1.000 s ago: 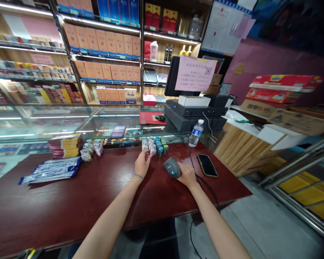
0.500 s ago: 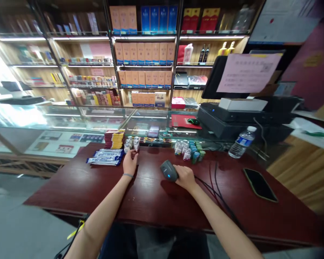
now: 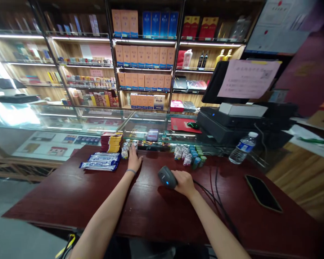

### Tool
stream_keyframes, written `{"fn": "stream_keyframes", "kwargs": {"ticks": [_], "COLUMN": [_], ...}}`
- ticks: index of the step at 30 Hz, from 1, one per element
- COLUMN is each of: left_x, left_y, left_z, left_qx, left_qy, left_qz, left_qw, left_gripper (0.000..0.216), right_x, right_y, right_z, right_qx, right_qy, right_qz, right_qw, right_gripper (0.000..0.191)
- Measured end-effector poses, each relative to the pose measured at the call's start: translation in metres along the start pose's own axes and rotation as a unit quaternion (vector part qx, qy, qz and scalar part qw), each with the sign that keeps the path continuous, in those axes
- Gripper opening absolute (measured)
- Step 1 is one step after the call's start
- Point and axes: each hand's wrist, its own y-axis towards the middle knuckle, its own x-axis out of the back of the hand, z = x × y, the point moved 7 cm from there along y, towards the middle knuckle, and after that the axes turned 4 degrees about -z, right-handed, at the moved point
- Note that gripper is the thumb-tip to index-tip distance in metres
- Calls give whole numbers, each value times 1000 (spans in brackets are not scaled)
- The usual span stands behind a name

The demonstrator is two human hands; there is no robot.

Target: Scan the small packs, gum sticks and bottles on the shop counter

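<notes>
My right hand (image 3: 184, 182) is closed round a grey barcode scanner (image 3: 166, 177) with a blue light, held just above the dark red wooden counter (image 3: 70, 194). My left hand (image 3: 134, 160) reaches to a cluster of small clear jars (image 3: 126, 150) on the left of the counter, fingers stretched out against them. A second group of small jars and green tubs (image 3: 189, 156) stands to the right of it, beyond the scanner.
Blue wrapped packs (image 3: 101, 162) and a stack of red-yellow packets (image 3: 111, 141) lie left of the jars. A water bottle (image 3: 242, 148), a black phone (image 3: 262, 193) and cables (image 3: 218, 194) sit right. A glass display case (image 3: 70, 120), a till machine (image 3: 232, 120) and stocked shelves stand behind.
My left hand has gone from the right jar group to the left cluster, carrying a small jar. The view has swung left. My right hand keeps the scanner.
</notes>
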Motion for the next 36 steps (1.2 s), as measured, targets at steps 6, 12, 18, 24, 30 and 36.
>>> {"fn": "stream_keyframes", "kwargs": {"ticks": [6,12,18,24,30,36], "left_x": [-2,8,-4,-11,-9,-2], "left_y": [7,5,-25,-45,-40,-32], "left_z": [-2,-13,-17,-29,-13,-13], "left_qx": [10,38,250,335,302,195], "left_qy": [19,-79,-449,-601,-492,-309], "left_qz": [-47,-67,22,163,166,154], "left_qw": [999,994,857,707,799,918], "left_gripper": [74,51,64,41,39,40], "right_x": [-1,0,8,14,14,11], "right_y": [-1,-1,0,-4,-5,-5], "right_z": [2,0,-2,4,11,13], "right_qx": [-2,-9,-22,-14,-5,4], "right_qy": [-3,9,19,28,25,30], "right_qz": [13,6,-7,12,36,50], "right_qw": [1000,1000,1000,999,999,998], "right_gripper": [29,30,31,32,36,32]}}
